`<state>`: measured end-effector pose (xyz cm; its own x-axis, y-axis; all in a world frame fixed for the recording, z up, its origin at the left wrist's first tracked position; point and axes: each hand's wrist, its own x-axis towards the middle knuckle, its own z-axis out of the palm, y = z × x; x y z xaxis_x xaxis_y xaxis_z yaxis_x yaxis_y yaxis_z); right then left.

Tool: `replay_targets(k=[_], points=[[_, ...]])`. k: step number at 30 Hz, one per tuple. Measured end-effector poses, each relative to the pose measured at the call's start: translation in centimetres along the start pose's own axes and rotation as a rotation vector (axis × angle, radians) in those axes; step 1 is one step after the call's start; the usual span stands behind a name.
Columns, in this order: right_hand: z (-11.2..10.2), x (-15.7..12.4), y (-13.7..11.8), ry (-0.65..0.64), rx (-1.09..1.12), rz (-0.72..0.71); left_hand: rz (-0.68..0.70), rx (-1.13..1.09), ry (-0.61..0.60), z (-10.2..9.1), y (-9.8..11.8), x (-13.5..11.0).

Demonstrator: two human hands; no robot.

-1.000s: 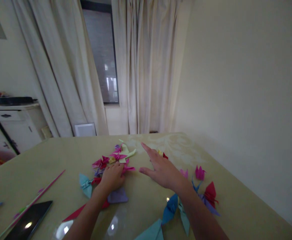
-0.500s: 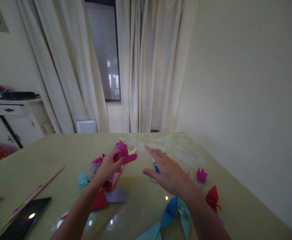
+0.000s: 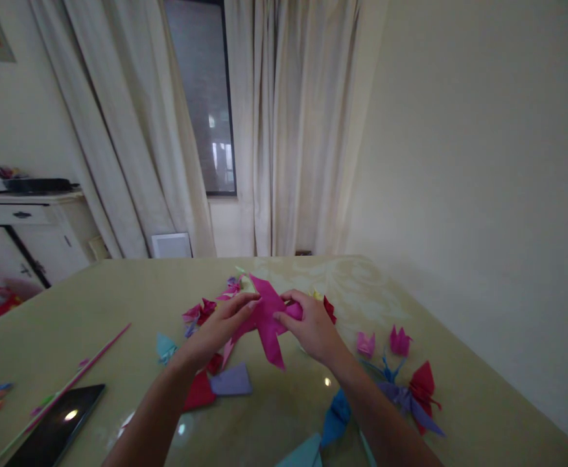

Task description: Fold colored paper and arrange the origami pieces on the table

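Both of my hands hold one magenta folded paper piece above the middle of the table. My left hand pinches its left side with thumb and fingers. On the other side my right hand grips it, fingers curled round the paper. A pointed flap hangs down between the hands. Under and behind them lies a heap of small folded paper figures in magenta, purple and pale yellow.
A purple paper and a red paper lie near my left forearm. Blue, purple and red folded figures sit to the right. A dark tablet and a pink stick lie at the left. Curtains and a white cabinet stand behind.
My left hand lifted the magenta paper off the heap. My right hand, open a second ago, has closed on the paper's other side.
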<state>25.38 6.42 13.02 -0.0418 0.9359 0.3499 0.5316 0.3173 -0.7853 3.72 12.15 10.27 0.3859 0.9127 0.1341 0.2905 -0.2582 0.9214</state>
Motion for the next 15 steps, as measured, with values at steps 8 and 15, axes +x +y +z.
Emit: replay_targets(k=[8,15], points=[[2.8,-0.3,3.5,-0.267,-0.415,0.131,-0.167,0.891,0.011,-2.3,-6.7,0.6],[2.6,-0.4,3.2,-0.283,-0.469,0.118,-0.192,1.045,-0.011,-1.3,-6.8,0.5]])
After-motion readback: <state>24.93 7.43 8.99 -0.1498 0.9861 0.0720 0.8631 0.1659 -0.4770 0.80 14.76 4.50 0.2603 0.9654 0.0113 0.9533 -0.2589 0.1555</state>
